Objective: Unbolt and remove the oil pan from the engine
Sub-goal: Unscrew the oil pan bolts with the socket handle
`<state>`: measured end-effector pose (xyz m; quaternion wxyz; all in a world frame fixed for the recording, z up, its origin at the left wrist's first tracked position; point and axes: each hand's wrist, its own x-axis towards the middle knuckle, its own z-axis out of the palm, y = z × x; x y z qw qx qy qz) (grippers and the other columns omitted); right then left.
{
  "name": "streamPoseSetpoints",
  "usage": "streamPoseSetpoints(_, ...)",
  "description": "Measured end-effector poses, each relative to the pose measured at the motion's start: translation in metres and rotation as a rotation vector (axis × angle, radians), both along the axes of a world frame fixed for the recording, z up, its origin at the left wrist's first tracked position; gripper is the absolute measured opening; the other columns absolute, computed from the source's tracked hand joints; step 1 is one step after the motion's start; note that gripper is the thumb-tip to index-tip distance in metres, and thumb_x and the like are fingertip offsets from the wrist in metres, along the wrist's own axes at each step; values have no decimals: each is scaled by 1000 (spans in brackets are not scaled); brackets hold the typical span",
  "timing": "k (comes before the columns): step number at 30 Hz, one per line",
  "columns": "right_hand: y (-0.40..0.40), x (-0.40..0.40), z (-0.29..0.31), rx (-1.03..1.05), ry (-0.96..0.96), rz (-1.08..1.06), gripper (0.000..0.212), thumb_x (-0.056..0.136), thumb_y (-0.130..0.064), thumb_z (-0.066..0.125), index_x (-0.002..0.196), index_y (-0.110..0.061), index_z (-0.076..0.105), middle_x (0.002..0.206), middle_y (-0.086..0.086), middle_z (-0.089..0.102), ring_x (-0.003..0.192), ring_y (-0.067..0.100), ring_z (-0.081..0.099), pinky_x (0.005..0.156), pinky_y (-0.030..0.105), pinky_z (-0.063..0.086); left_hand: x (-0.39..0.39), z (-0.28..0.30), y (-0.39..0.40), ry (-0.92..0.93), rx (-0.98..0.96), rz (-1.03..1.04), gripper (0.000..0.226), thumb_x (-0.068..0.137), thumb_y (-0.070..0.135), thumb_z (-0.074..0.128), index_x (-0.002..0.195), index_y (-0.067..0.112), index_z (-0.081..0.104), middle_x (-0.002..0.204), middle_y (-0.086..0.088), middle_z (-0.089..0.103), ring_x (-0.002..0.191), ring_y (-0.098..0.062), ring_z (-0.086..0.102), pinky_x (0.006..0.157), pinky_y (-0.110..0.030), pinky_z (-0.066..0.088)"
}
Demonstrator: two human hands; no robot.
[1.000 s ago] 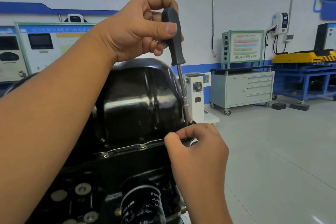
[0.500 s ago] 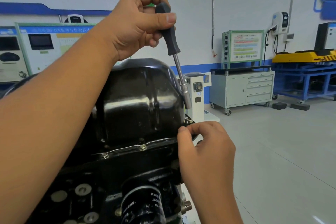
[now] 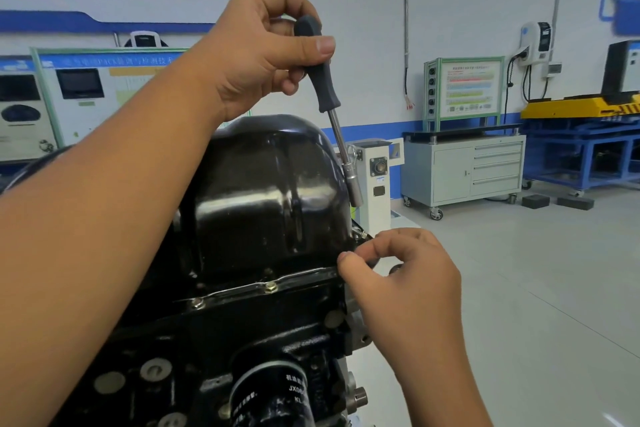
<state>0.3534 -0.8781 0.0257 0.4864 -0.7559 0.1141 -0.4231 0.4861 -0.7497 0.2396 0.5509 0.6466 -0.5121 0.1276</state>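
Oil pan (image 3: 273, 191) sits black and glossy on top of the upturned engine (image 3: 214, 354), its flange still seated along the near edge, where two bolts (image 3: 270, 287) remain in their holes. Left hand (image 3: 256, 55) wraps the black handle of a nut driver (image 3: 327, 94), thumb laid across the top; the shaft slants down and its socket end hangs just beside the pan's right shoulder, off any fastener. Right hand (image 3: 405, 284) sits at the pan's right corner, thumb and forefinger drawn together at the flange edge, apparently pinching a loosened bolt, though whatever they hold is too small and too covered to confirm. Judged stage: fasteners coming out one by one, pan not yet free. Risks from here: a bolt slipping out of that fingertip pinch and dropping to the floor or into the block's recesses; the idle socket knocking the pan wall as the left hand shifts; the pan sliding or tipping if the last bolts leave with no hand steadying it. Hidden: the far and left flange runs behind the left forearm, so the remaining bolt count is unknown. Oil filter (image 3: 273, 395) is cut off at the bottom edge, and whatever supports the engine is out of view.
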Motion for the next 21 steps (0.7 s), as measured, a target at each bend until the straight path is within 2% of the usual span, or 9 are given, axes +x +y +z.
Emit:
streamPoseSetpoints(4,0,-2,2,-66,61,42,18,80,-42,73,69,-30,67,102,-21,56,77,-3,56,60,19,40,2,0,-1,-4,4,3,30,81,17,85,102,16,63,76,-2,71,55,-14,58,50,-23,46)
streamPoseSetpoints(9,2,-4,4,-81,48,105,28,86,-43,70,64,-28,62,100,-19,56,94,-10,52,66,5,39,2,-1,0,-19,17,7,30,82,18,83,104,16,63,75,0,71,56,-14,58,51,-23,47)
streamPoseSetpoints(11,2,-5,5,-92,50,91,30,82,-49,71,63,-28,62,97,-20,58,93,-8,53,62,9,38,2,-1,0,-25,22,10,30,83,18,83,104,16,62,76,0,71,56,-13,58,52,-23,47)
streamPoseSetpoints(13,1,-6,6,-75,42,66,20,75,-53,73,70,-35,66,94,-21,60,90,-5,55,62,15,36,1,-1,0,-26,26,12,30,83,18,83,104,15,62,76,0,71,56,-13,58,52,-23,47)
streamPoseSetpoints(14,1,-5,7,-62,38,60,17,71,-53,75,72,-38,67,92,-20,61,88,-3,56,61,18,37,1,-1,0,-26,27,13,30,83,18,83,104,15,62,75,0,71,56,-13,58,52,-23,47)
streamPoseSetpoints(17,1,-3,8,-54,45,35,21,67,-43,79,62,-28,65,86,-17,62,79,-4,57,57,20,37,0,-1,0,-29,25,18,29,83,18,83,104,16,62,75,1,72,56,-13,59,51,-22,47)
streamPoseSetpoints(21,0,0,10,-123,71,-2,17,71,-35,73,61,-26,63,88,-15,61,87,-8,53,59,23,40,1,-2,-1,-24,17,19,30,82,18,84,103,15,63,79,-5,72,57,-14,58,50,-22,46)
